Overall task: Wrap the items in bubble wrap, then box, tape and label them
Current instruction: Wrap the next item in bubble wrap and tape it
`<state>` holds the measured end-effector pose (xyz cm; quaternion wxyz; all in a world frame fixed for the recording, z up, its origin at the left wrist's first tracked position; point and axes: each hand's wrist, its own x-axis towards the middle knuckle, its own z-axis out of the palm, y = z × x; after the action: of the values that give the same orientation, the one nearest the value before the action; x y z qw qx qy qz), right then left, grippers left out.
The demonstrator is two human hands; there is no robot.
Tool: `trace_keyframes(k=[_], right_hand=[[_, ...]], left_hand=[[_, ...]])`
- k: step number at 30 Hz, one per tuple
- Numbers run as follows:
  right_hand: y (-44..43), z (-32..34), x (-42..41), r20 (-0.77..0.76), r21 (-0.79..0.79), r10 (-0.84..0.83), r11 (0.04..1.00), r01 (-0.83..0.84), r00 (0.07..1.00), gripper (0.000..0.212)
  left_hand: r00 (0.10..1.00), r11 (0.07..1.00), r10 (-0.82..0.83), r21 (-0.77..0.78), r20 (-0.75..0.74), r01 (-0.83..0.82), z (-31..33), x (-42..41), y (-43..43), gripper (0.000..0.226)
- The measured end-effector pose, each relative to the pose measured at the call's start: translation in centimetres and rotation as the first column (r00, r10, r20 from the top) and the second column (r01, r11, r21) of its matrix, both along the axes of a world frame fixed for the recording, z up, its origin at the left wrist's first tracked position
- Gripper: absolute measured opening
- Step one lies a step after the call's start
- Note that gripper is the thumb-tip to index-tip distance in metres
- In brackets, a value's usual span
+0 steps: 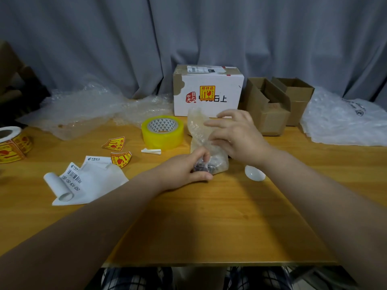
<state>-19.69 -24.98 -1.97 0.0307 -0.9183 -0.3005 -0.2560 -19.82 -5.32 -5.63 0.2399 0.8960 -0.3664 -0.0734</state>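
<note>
A clear bubble wrap sheet stands bunched up in the middle of the wooden table. My left hand pinches a small dark item at the sheet's lower end. My right hand grips the wrap from the right side, fingers curled over it. A small white egg-shaped item lies on the table just under my right wrist. A yellow tape roll sits left of the wrap. Behind it stands a white cardboard box with a fragile sticker.
Open brown boxes stand at the back right, beside a pile of bubble bags. Loose bubble wrap lies at the back left. A fragile-label roll, loose stickers and shipping labels lie on the left.
</note>
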Motion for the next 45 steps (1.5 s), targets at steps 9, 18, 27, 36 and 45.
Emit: trace_keyframes(k=[9, 18, 27, 36, 45], right_hand=[[1.0, -1.4, 2.0, -0.382, -0.177, -0.224, 0.970, 0.166, 0.897, 0.016], [2.6, -2.0, 2.1, -0.343, -0.347, -0.444, 0.879, 0.328, 0.828, 0.010], [0.9, -2.6, 3.4, -0.329, -0.039, -0.537, 0.829, 0.557, 0.777, 0.074], [-1.0, -1.1, 2.6, -0.850, 0.366, -0.151, 0.521, 0.771, 0.505, 0.078], [0.2, -1.0, 2.9, -0.538, 0.434, -0.328, 0.681, 0.589, 0.776, 0.016]], left_hand=[[0.998, 0.999, -0.029, 0.020, 0.056, 0.028, -0.3, -0.7, 0.7, 0.027], [0.985, 0.993, -0.102, 0.075, 0.141, 0.092, 0.4, -0.8, 0.9, 0.026], [0.988, 0.989, -0.055, 0.142, 0.143, 0.035, 0.5, 0.2, 0.7, 0.031], [0.977, 0.975, 0.141, -0.150, -0.157, -0.165, -0.6, 2.7, 0.3, 0.010], [0.974, 0.987, 0.109, -0.093, -0.197, -0.129, -0.4, 3.2, -0.7, 0.010]])
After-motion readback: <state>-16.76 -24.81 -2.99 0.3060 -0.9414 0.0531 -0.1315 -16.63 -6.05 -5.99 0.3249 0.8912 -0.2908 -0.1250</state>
